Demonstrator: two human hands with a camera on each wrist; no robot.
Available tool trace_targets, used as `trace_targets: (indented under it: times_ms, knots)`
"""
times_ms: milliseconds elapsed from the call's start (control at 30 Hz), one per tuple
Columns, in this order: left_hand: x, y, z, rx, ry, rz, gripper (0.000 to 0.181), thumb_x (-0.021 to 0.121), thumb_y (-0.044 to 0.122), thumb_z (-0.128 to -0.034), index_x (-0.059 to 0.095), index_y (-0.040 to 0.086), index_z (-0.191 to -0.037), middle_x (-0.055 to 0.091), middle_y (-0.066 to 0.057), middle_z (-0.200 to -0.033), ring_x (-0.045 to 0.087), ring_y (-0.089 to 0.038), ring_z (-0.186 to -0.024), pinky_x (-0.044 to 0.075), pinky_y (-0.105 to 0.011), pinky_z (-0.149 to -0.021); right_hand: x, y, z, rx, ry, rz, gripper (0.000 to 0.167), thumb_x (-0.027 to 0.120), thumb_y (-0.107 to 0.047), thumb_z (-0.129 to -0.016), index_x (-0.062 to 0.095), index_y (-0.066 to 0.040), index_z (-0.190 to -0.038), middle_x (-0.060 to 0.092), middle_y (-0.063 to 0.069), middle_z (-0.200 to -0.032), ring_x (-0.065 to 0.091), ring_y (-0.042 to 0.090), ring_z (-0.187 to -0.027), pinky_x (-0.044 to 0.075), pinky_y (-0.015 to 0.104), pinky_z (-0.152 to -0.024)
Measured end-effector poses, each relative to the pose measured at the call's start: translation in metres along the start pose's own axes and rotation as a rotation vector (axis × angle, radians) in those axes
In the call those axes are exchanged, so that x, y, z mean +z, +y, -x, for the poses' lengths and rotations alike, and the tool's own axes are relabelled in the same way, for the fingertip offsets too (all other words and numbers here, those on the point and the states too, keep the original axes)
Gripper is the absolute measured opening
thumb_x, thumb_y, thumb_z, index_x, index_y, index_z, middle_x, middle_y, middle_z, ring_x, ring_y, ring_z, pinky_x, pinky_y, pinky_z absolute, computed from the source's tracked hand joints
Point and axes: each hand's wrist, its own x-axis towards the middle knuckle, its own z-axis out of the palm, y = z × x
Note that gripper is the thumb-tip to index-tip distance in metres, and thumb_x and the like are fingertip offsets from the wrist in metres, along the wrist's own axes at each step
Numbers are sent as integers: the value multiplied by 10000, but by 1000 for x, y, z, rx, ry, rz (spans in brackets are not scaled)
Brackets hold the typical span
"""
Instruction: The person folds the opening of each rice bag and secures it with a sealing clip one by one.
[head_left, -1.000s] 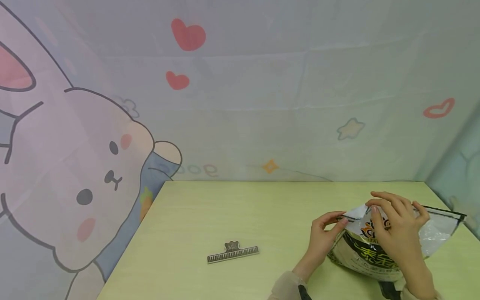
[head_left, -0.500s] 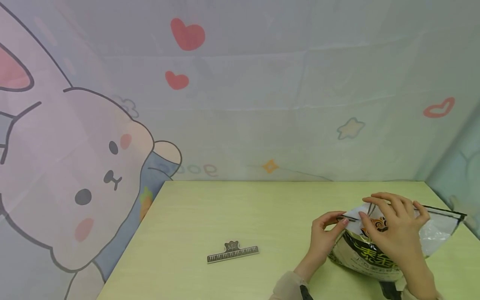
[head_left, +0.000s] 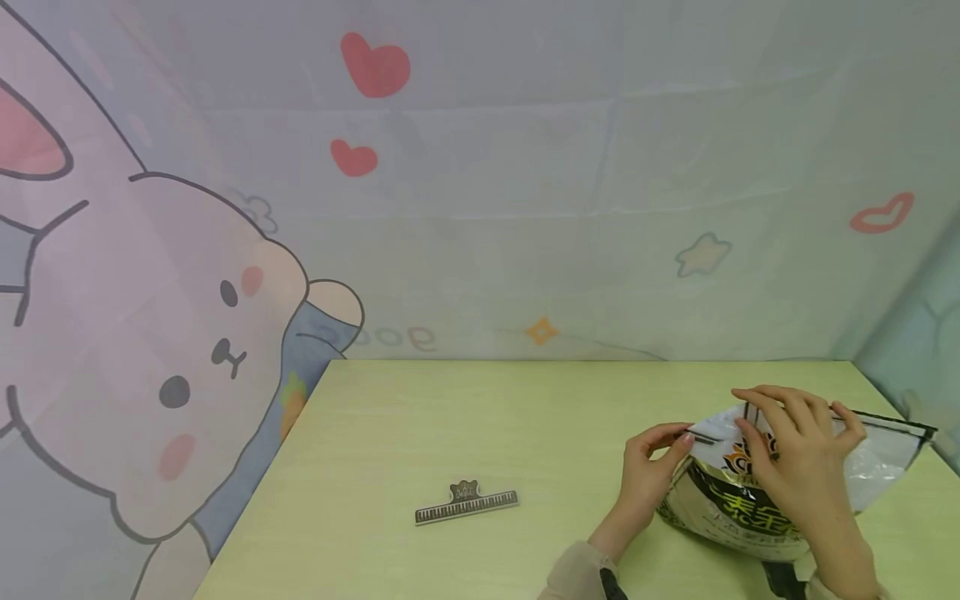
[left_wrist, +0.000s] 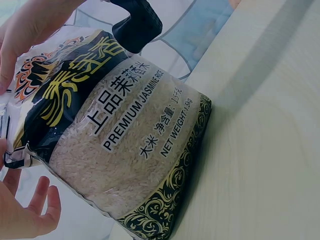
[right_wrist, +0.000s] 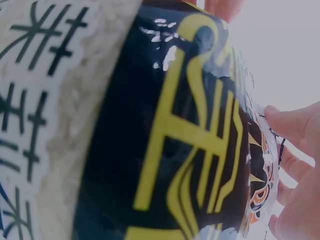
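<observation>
A bag of jasmine rice [head_left: 738,512] with a white top, black band and yellow lettering stands at the table's right side; its rice shows through the clear front in the left wrist view [left_wrist: 115,145]. My left hand [head_left: 647,475] pinches the bag's top left corner between thumb and fingers. Across the upper front, my right hand [head_left: 806,462] holds the top edge, fingers behind it and thumb on the printed face. Black trim runs along the top edge to the far right corner.
On the pale green table [head_left: 360,433] lies a clip with a piano-key pattern [head_left: 467,504], left of the bag. A printed cloth [head_left: 487,250] with a rabbit and hearts hangs behind the table.
My right thumb and fingers have shifted slightly on the bag's top, where a dark-edged fold now shows by the fingers. My left hand keeps its pinch on the corner.
</observation>
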Motion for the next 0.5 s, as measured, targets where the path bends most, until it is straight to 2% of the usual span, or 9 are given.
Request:
trace_targets:
  times_ms: [133,333,500]
  knots:
    - [-1,0,0,2,-8,-3,230,596,188,-845,664,40,-1008,640,-177,-976,525,43,-810,482,-163,-614,1,2,0,-6,4,6,495,390,-436,-926,634,-7,-955,569,204,-961,411,385,-886,47,604,-921]
    - [-1,-2,-1,-4,-1,-12,228,594,196,-847,670,57,-1010,646,-163,-973,526,48,-802,504,-205,-629,1,3,1,4,17,29,490,394,-436,-923,632,-8,-900,567,211,-966,413,396,-897,36,594,-946]
    - [0,-3,-1,9,12,-26,228,598,196,-843,673,47,-999,652,-166,-954,526,52,-787,485,-187,-593,3,3,1,21,29,36,479,395,-428,-926,631,-16,-861,557,214,-881,404,410,-861,41,598,-932]
